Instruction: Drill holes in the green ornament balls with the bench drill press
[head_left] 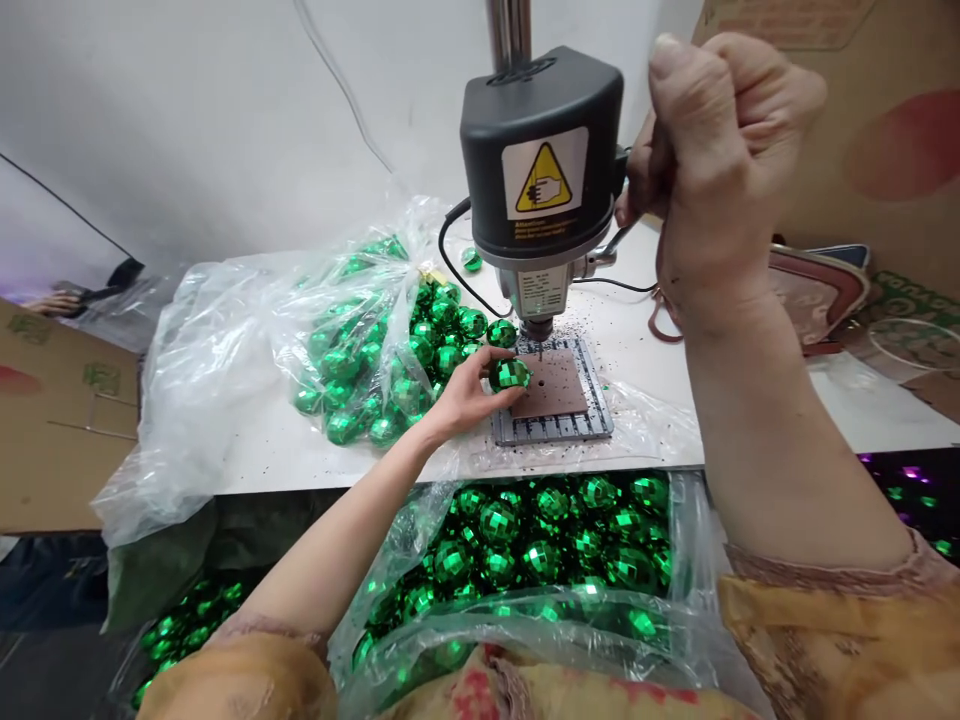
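Observation:
Between the thumb and fingers of my left hand (474, 392) is a shiny green faceted ball (513, 374), held over the left part of a brown board (559, 388). That board lies on the slotted metal base (555, 430) of a drill press (541, 160). The drill head, with a yellow warning label, hangs above the board on a metal column. My right hand (709, 130) is raised at the right of the drill head, its fingers curled closed beside the press lever (622, 235); the palm is hidden.
A clear plastic bag (225, 330) spills several green balls (450, 358) onto the white table (277, 462). Below the front edge, another lined container (682, 530) holds more. Dark shavings surround the base. A pinkish pouch (810, 290) and cardboard boxes (60, 430) stand at the sides.

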